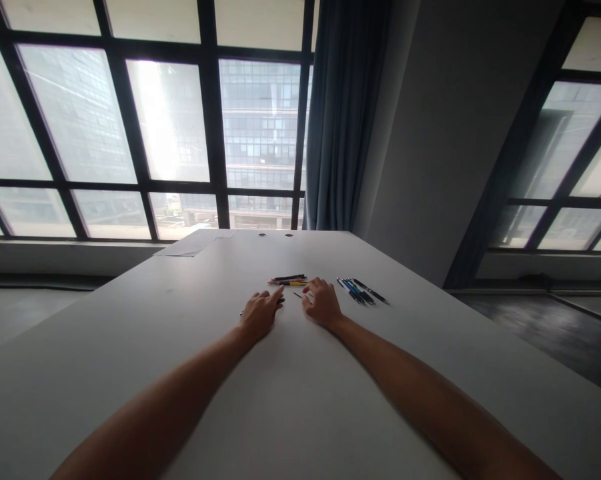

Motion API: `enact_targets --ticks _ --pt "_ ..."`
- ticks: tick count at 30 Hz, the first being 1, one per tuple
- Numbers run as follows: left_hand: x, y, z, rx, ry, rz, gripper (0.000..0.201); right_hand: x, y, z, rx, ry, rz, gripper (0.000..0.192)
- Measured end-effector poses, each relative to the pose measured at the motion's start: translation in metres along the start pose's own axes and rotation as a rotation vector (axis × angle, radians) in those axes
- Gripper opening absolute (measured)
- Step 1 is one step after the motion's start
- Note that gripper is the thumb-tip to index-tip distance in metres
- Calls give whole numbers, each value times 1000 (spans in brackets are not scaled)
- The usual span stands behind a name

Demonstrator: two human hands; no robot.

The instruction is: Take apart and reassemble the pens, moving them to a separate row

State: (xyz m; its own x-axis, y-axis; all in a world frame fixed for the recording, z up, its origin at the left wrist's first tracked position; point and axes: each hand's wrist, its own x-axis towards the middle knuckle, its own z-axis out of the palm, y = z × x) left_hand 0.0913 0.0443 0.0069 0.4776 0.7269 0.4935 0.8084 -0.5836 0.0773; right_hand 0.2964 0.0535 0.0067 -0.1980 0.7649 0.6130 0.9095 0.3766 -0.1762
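left hand point(260, 312) flat — on pen (half-hidden) point(280, 301), table point(180, 347)

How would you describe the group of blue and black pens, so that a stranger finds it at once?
Start from the white table under the big window. Both hands rest near its middle, and the blue and black pens lie just beyond the right hand, on its outer side. Unlike the other cluster between the hands, this one shows no yellow.

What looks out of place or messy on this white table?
Nothing is spilled or broken. One thin dark piece lies alone between the left hand and right hand, apart from the two pen groups.
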Motion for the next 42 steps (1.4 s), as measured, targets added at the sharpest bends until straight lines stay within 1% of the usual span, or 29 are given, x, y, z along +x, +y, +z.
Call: enact_targets --ticks 2,4,6,8,11,14,19,21,23,26,28,32,34,36,40,42 --pt "0 0 0 5 3 -4 43 -2 -5 0 97 15 -196 21" --pt "0 -1 0 8 9 -9 41 -4 -11 -1 154 -5 -347 24" --pt "0 -2 1 1 17 3 39 -6 -17 -1 168 -30 -422 21" --pt "0 -3 1 -16 20 37 39 -6 -22 -2 155 -44 -448 20" --pt "-1 -2 0 -25 9 103 39 -5 -24 -4 112 -58 -442 19" --pt "-1 0 -1 9 25 114 37 -3 -21 -2 65 -35 -339 15" --pt "-3 -3 -3 48 76 -55 23 3 -4 5 40 43 -60 11" --pt "-3 -5 -3 47 89 -104 22 4 1 7 39 46 13 12" --pt "-2 -7 -3 45 113 -139 23 4 3 7 39 40 51 12" --pt "-1 -9 -3 41 156 -191 23 2 1 6 43 32 26 11" --pt "-1 -11 -3 30 182 -217 24 0 -1 5 74 20 -54 9" --pt "1 -15 1 15 211 -241 25 -3 -4 2 152 -29 -274 5" --pt "1 -16 3 25 198 -248 26 -4 -5 1 146 -35 -319 6" --pt "1 -16 4 37 178 -245 30 -4 -7 0 132 -31 -312 6" --pt "-1 -13 4 37 160 -204 46 -4 -8 1 106 -39 -242 6" --pt "-1 -12 4 35 155 -175 48 -4 -8 2 83 -56 -208 7"
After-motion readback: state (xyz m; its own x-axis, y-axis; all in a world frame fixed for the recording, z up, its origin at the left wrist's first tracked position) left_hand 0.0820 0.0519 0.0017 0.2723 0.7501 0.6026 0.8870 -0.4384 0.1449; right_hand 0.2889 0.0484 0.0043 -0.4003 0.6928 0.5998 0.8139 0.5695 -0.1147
